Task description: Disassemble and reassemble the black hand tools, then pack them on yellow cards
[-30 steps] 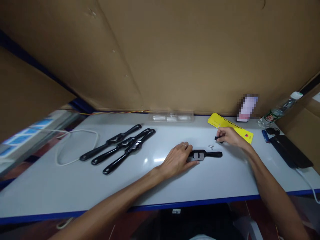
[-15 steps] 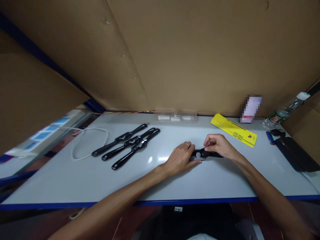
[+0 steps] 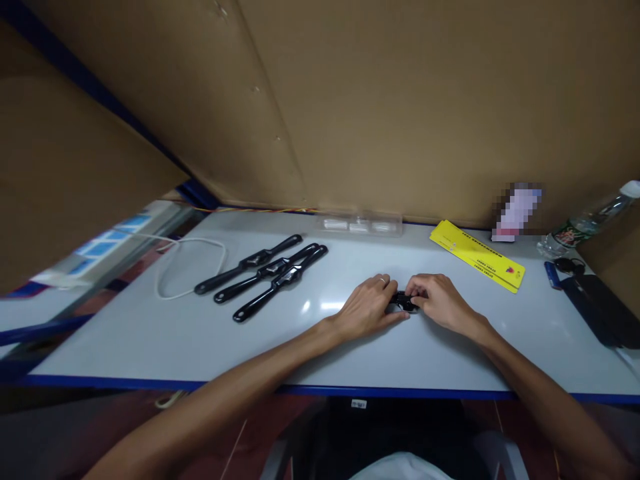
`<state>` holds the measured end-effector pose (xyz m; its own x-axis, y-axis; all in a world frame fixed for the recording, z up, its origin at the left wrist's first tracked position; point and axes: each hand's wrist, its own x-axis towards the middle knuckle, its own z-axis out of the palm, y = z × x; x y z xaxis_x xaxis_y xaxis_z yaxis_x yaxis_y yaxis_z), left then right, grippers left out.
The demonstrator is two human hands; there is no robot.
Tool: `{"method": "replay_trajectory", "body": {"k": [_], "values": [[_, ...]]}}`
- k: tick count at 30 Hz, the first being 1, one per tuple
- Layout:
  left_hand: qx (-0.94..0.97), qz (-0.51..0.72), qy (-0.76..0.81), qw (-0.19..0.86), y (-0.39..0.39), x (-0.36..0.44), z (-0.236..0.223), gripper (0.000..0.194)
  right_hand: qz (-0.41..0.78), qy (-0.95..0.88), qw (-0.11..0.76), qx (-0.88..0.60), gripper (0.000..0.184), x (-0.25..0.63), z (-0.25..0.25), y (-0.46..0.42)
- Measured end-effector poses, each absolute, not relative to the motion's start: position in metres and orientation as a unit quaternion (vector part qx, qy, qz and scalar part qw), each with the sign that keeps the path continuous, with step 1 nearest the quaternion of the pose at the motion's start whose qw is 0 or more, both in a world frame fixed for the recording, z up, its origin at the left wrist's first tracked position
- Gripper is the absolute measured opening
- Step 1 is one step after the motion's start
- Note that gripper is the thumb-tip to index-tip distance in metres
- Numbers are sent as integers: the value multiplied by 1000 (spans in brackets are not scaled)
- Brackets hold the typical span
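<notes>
A black spokeshave (image 3: 403,301) lies on the table in front of me, its middle showing between my hands. My left hand (image 3: 369,303) is closed over its left handle, thumb stretched along the near side. The fingertips of my right hand (image 3: 434,297) are bent together at the right part of the middle and hide the right handle. Whether they pinch a small part there I cannot make out. To the left lie three more black spokeshaves (image 3: 281,279), side by side at a slant, two of them touching at their far ends.
Yellow printed cards (image 3: 477,257) lie behind my right hand. A clear plastic box (image 3: 360,225) sits against the board wall. At right are a phone (image 3: 517,212), a water bottle (image 3: 575,230), a blue lighter-like object (image 3: 553,275) and a black case (image 3: 597,310). A white cable (image 3: 157,283) loops at left.
My right hand has turned and lowered its fingers onto the middle of the spokeshave, covering more of it. My left hand keeps its hold. The whole view has shifted slightly.
</notes>
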<state>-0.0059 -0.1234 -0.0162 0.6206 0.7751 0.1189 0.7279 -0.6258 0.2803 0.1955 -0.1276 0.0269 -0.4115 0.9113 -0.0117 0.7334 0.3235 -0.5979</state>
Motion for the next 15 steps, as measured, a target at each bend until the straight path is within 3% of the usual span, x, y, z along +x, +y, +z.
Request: {"method": "replay_trajectory", "body": {"k": [5,11,15], "values": [[895,103,422,98,-123,-6,-17,41,236,-811,147,-514,27,199,27,-126],[895,107,421,106,-124,-7,-16,38,199,-759,241,-571,19,235,38,-102],[892,120,422,112,-124,-7,-17,37,220,-748,148,-608,10,255,37,-94]]}}
